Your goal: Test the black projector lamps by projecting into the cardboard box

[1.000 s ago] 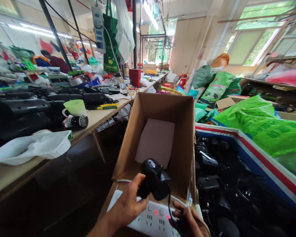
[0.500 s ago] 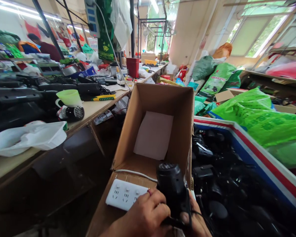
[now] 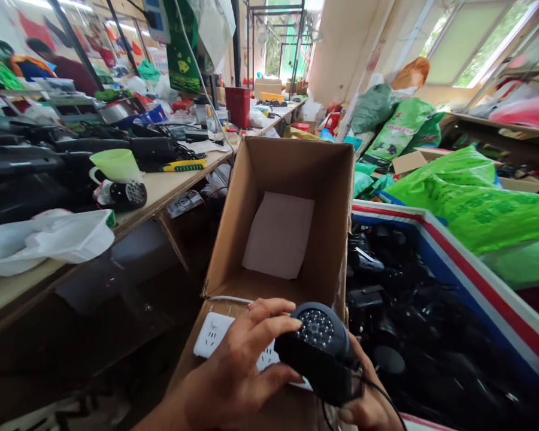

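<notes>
A black LED lamp with a round face of many small clear lenses is tilted up toward me, in front of the open cardboard box. My right hand grips it from the right and below, partly hidden behind it. My left hand has its fingertips on the lamp's rim and its thumb along the left side, loosely around it. A black cord hangs from the lamp past my right hand. Under my left hand lies a white power strip, partly covered, on brown cardboard.
Beyond the hands stands the open cardboard box with a pale sheet at its bottom. On the right, a striped bin holds many black lamps. The left workbench carries a green cup, another lamp and a white plastic bag.
The lamp has turned so its lensed face points toward me. My left hand has shifted from the lamp's lower part up to its rim, fingers more extended.
</notes>
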Demonstrator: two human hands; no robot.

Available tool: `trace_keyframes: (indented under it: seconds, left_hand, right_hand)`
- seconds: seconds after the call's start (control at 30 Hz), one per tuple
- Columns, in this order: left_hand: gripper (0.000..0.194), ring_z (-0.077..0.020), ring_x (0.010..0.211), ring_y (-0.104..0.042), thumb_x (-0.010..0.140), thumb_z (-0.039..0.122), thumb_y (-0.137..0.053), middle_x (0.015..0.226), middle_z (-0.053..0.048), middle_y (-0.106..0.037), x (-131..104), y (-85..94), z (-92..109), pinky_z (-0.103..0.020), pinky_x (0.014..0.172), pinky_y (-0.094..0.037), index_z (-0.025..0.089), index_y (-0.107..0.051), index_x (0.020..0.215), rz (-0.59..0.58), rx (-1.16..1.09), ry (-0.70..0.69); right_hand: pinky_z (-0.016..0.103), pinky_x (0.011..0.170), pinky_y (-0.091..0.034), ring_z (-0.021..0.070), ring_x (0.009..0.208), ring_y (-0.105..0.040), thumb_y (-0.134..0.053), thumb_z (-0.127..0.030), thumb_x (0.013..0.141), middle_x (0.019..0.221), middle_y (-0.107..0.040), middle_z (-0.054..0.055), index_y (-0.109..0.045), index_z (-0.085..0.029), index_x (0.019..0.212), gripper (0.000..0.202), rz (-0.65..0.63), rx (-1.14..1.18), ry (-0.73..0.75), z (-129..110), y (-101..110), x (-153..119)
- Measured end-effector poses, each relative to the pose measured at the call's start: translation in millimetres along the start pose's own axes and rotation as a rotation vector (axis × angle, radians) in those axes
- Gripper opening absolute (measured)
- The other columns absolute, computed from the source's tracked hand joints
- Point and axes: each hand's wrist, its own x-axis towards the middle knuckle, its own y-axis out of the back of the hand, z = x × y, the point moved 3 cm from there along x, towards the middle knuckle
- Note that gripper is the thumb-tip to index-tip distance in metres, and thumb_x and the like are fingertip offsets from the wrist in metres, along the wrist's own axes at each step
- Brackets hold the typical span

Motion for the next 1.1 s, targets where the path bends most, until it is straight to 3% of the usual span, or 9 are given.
trace_keyframes:
  seconds: [0.2,0.33,0.43,0.57,0.67,0.73,0.93,1.03,1.1]
  left_hand:
    - [0.065,-0.0268,0.131,-0.039,0.076,0.028,-0.072,0.146,-0.009,-0.039,5,-4.9,-12,-0.044,0.108,-0.036,0.03,-0.04,0.133,-0.029,-0.227,0.149]
    - [0.054,-0.0264,0.129,-0.043,0.08,0.022,-0.067,0.144,-0.01,-0.043,7,-7.0,-18,-0.043,0.105,-0.04,0.026,-0.047,0.13,-0.031,-0.396,0.246]
    - [0.058,-0.0257,0.128,-0.044,0.078,0.017,-0.068,0.142,-0.009,-0.046,8,-5.5,-19,-0.042,0.106,-0.039,0.026,-0.047,0.131,-0.086,-0.494,0.306]
    - [0.061,-0.0263,0.128,-0.044,0.076,0.01,-0.068,0.14,-0.009,-0.049,10,-1.4,-22,-0.046,0.108,-0.034,0.027,-0.049,0.131,-0.187,-0.522,0.306]
    - [0.063,-0.0285,0.129,-0.042,0.067,0.007,-0.075,0.141,-0.01,-0.047,10,-3.1,-28,-0.048,0.107,-0.033,0.027,-0.056,0.123,-0.19,-0.519,0.282]
    - [0.054,-0.0282,0.128,-0.045,0.066,0.007,-0.076,0.14,-0.011,-0.048,9,-7.0,-33,-0.045,0.105,-0.036,0.026,-0.062,0.115,-0.133,-0.565,0.303]
    - [0.024,-0.0263,0.123,-0.049,0.075,0.013,-0.068,0.134,-0.011,-0.051,4,-21.8,-41,-0.04,0.101,-0.04,0.021,-0.068,0.097,0.198,-0.609,0.41]
    - [0.035,-0.0233,0.12,-0.051,0.07,0.018,-0.074,0.136,-0.006,-0.05,1,-37.3,-43,-0.038,0.103,-0.038,0.025,-0.065,0.104,0.364,-0.667,0.491]
    - [0.051,-0.0226,0.111,-0.058,0.065,0.027,-0.079,0.127,-0.004,-0.058,-4,-55.4,-45,-0.037,0.098,-0.043,0.028,-0.06,0.112,0.371,-0.864,0.623]
  right_hand:
    - [0.038,0.089,-0.046,0.0303,0.106,-0.058,-0.083,-0.043,0.05,0.121,-0.06,0.005,-0.048,-0.032,0.125,0.084,0.0,0.071,0.011,-8,-3,5]
    - [0.036,0.086,-0.047,0.0298,0.101,-0.06,-0.081,-0.042,0.05,0.118,-0.062,0.005,-0.051,-0.03,0.124,0.08,-0.007,0.015,0.017,-13,-5,6]
    - [0.035,0.083,-0.048,0.0297,0.099,-0.061,-0.079,-0.031,0.051,0.118,-0.062,0.005,-0.052,-0.03,0.124,0.078,0.019,-0.039,-0.002,-12,-2,5]
    - [0.037,0.083,-0.049,0.0315,0.101,-0.061,-0.077,-0.019,0.049,0.118,-0.063,0.007,-0.053,-0.028,0.124,0.079,0.068,-0.155,0.047,-5,3,4]
    - [0.039,0.087,-0.047,0.0317,0.103,-0.06,-0.077,-0.021,0.049,0.116,-0.063,0.006,-0.053,-0.027,0.123,0.077,0.098,-0.223,0.066,-4,-2,4]
    - [0.038,0.088,-0.047,0.0313,0.104,-0.059,-0.078,-0.027,0.051,0.117,-0.063,0.006,-0.052,-0.026,0.124,0.077,0.123,-0.194,0.025,-6,-8,3]
    - [0.039,0.092,-0.044,0.0315,0.113,-0.053,-0.076,-0.04,0.061,0.124,-0.057,0.008,-0.045,-0.024,0.129,0.077,0.283,-0.117,-0.01,-6,-27,-1]
    - [0.044,0.101,-0.037,0.0317,0.121,-0.046,-0.071,-0.044,0.068,0.13,-0.052,0.007,-0.042,-0.025,0.131,0.072,0.355,-0.16,0.019,-2,-37,-4]
    - [0.043,0.102,-0.038,0.031,0.122,-0.046,-0.07,-0.042,0.071,0.133,-0.05,0.007,-0.041,-0.026,0.132,0.07,0.38,-0.223,0.039,-2,-47,-8]
